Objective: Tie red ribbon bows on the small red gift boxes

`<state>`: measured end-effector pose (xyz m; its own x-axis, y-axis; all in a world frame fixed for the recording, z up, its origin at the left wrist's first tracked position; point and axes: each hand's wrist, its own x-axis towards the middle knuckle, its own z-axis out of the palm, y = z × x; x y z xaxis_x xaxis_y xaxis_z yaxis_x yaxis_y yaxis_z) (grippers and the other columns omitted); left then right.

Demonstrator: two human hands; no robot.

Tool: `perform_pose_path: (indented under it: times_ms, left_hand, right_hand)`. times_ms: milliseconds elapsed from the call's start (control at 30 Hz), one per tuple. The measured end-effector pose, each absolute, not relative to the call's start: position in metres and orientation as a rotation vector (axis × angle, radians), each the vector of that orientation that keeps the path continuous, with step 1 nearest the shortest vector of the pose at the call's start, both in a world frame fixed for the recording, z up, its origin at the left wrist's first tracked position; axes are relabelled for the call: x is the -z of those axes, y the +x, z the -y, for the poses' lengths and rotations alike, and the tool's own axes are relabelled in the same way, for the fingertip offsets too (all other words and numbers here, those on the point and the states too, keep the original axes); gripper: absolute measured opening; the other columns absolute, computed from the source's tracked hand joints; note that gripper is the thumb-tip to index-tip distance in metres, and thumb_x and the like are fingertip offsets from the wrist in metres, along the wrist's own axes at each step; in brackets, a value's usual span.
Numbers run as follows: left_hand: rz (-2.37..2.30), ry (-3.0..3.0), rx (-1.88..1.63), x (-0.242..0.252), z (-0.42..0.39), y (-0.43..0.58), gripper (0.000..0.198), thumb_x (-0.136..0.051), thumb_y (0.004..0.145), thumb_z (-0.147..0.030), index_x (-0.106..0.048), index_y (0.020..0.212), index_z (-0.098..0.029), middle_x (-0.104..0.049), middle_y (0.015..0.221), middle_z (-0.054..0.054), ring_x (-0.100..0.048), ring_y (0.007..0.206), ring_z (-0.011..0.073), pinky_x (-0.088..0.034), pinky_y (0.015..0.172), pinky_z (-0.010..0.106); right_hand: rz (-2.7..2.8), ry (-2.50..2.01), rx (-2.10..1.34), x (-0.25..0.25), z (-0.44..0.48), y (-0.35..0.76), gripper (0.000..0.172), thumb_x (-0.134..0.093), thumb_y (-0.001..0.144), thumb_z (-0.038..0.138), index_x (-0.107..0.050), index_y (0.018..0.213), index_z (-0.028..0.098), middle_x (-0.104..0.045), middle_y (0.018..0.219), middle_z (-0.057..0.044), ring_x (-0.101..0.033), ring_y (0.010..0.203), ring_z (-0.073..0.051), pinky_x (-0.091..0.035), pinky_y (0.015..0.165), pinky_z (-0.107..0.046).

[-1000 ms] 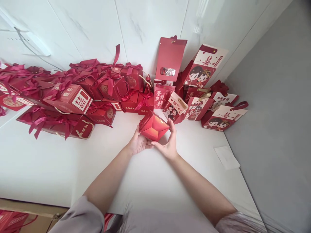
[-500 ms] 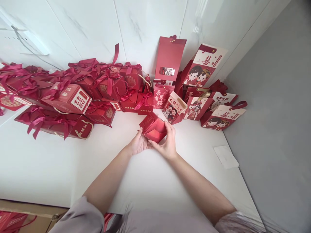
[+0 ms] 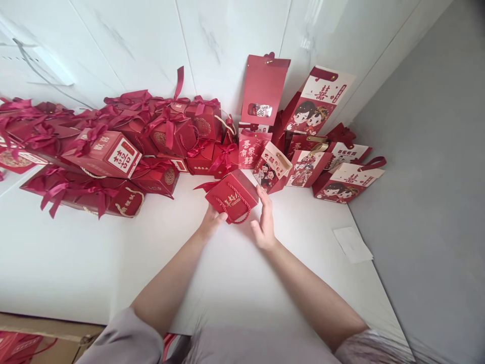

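A small red gift box (image 3: 238,189) with gold lettering and a twisted red cord handle is tilted above the white table, its lettered side facing me. A dark red ribbon end sticks out at its left. My left hand (image 3: 212,221) grips the box's lower left corner, thumb on the lettered side and the other fingers mostly hidden beneath. Along the right edge, the fingertips of my right hand (image 3: 265,222) rest near or against the box. The right thumb stands apart from it, and the hand is open.
Many red ribbon-tied gift boxes (image 3: 125,121) are piled at the back left. Several red and white printed gift boxes (image 3: 310,108) stand at the back right by the grey wall (image 3: 424,167). White paper (image 3: 353,244) lies on the right of the table (image 3: 242,283). A cardboard box (image 3: 56,328) sits at lower left.
The gift box has been turned, so its lettered, corded side shows instead of its open inside. My right thumb has come off it. The left thumb now presses the lettered side.
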<state>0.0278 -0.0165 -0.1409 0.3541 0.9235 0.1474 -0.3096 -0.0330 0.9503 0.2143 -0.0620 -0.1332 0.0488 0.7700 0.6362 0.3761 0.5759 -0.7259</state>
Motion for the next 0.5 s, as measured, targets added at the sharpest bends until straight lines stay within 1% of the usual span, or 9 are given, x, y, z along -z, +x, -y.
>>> perform_pose_path:
  times_ms: [33, 100, 167, 200, 300, 367, 433, 500]
  left_hand:
    - [-0.699, 1.273, -1.163, 0.141, 0.013, 0.023, 0.091, -0.081, 0.072, -0.051, -0.038, 0.149, -0.026, -0.047, 0.149, 0.014, -0.043, 0.139, 0.0359, -0.037, 0.115, 0.050]
    - [-0.740, 1.305, -1.176, 0.140, 0.007, 0.015, 0.103, -0.084, 0.070, -0.043, -0.026, 0.154, -0.032, -0.044, 0.150, 0.013, -0.046, 0.138, 0.0354, -0.041, 0.112, 0.050]
    - [-0.735, 1.268, -1.159, 0.139, 0.002, 0.011, 0.110, -0.085, 0.070, -0.039, -0.016, 0.156, -0.039, -0.042, 0.151, 0.011, -0.050, 0.135, 0.0342, -0.045, 0.109, 0.049]
    - [-0.724, 1.249, -1.156, 0.138, 0.000, 0.010, 0.110, -0.085, 0.070, -0.039, -0.016, 0.156, -0.040, -0.041, 0.151, 0.011, -0.050, 0.135, 0.0339, -0.046, 0.108, 0.049]
    - [-0.698, 1.281, -1.121, 0.137, 0.000, 0.011, 0.106, -0.086, 0.067, -0.037, -0.025, 0.154, -0.036, -0.041, 0.152, 0.013, -0.047, 0.137, 0.0356, -0.045, 0.109, 0.051]
    - [-0.711, 1.391, -1.054, 0.136, 0.002, 0.013, 0.103, -0.088, 0.064, -0.030, -0.032, 0.151, -0.031, -0.042, 0.151, 0.014, -0.044, 0.139, 0.0372, -0.042, 0.111, 0.054]
    - [-0.724, 1.515, -1.010, 0.135, 0.006, 0.015, 0.097, -0.089, 0.062, -0.023, -0.040, 0.147, -0.027, -0.046, 0.149, 0.015, -0.042, 0.139, 0.0384, -0.037, 0.114, 0.056]
    - [-0.732, 1.595, -1.007, 0.133, 0.010, 0.016, 0.093, -0.088, 0.062, -0.020, -0.044, 0.144, -0.025, -0.046, 0.149, 0.016, -0.042, 0.140, 0.0393, -0.033, 0.117, 0.058]
  right_hand:
    - [1.527, -0.987, -0.521, 0.135, 0.060, 0.215, 0.072, -0.030, 0.098, 0.068, -0.026, 0.155, 0.025, -0.030, 0.161, -0.010, -0.029, 0.149, -0.033, -0.029, 0.120, -0.059]
    - [1.427, -0.951, -0.826, 0.142, 0.055, 0.216, 0.070, -0.019, 0.100, 0.067, -0.030, 0.153, 0.022, -0.035, 0.159, -0.012, -0.040, 0.144, -0.031, -0.040, 0.114, -0.055]
    - [1.303, -0.902, -1.062, 0.149, 0.048, 0.217, 0.069, -0.017, 0.101, 0.065, -0.034, 0.150, 0.020, -0.039, 0.156, -0.015, -0.051, 0.135, -0.030, -0.049, 0.105, -0.052]
    - [1.253, -0.886, -1.126, 0.153, 0.044, 0.218, 0.067, -0.019, 0.101, 0.065, -0.035, 0.148, 0.020, -0.041, 0.155, -0.015, -0.054, 0.132, -0.030, -0.051, 0.102, -0.052]
    - [1.187, -0.883, -1.180, 0.160, 0.038, 0.219, 0.061, -0.030, 0.100, 0.064, -0.040, 0.143, 0.021, -0.046, 0.152, -0.014, -0.055, 0.131, -0.028, -0.051, 0.103, -0.051]
    - [1.161, -0.893, -1.156, 0.161, 0.036, 0.219, 0.059, -0.035, 0.100, 0.063, -0.043, 0.140, 0.021, -0.049, 0.149, -0.013, -0.054, 0.133, -0.028, -0.048, 0.107, -0.051]
    - [1.113, -0.895, -1.125, 0.161, 0.036, 0.220, 0.057, -0.037, 0.100, 0.061, -0.045, 0.139, 0.020, -0.050, 0.148, -0.013, -0.053, 0.134, -0.028, -0.044, 0.110, -0.052]
    - [1.076, -0.893, -1.104, 0.159, 0.037, 0.220, 0.057, -0.037, 0.100, 0.060, -0.047, 0.139, 0.020, -0.050, 0.148, -0.013, -0.052, 0.135, -0.028, -0.042, 0.112, -0.053]
